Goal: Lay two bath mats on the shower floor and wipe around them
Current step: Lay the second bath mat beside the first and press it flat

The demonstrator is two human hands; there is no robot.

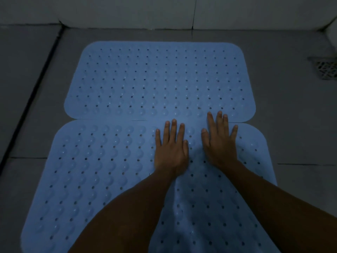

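Two light blue rubber bath mats with rows of small holes lie flat on the grey tiled shower floor, edge to edge. The far mat (158,77) lies nearer the wall. The near mat (94,170) runs down to the bottom of the view, partly hidden by my forearms. My left hand (171,148) presses flat on the near mat, fingers spread and straight. My right hand (219,141) also lies flat, its fingertips reaching over the seam onto the far mat's edge.
A metal floor drain grate (325,69) sits at the right edge. A light wall (127,11) rises behind the far mat. A dark groove (36,88) runs diagonally along the floor on the left. Bare grey tiles surround both mats.
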